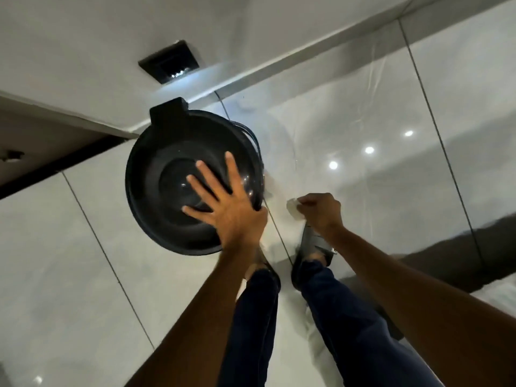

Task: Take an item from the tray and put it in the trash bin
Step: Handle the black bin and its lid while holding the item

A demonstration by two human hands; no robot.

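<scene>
A round black trash bin stands on the floor below me, and its domed lid faces up with the hinge on the far side. My left hand lies on the lid with fingers spread and the thumb hooked around the lid's near right rim. To the right of the bin, my right hand is closed on a small crumpled white item, apart from the bin. No tray is in view.
Glossy pale floor tiles reflect ceiling lights. A white wall with a dark square vent runs behind the bin. My legs in dark trousers and sandalled feet stand just near the bin. A dark strip lies at the right.
</scene>
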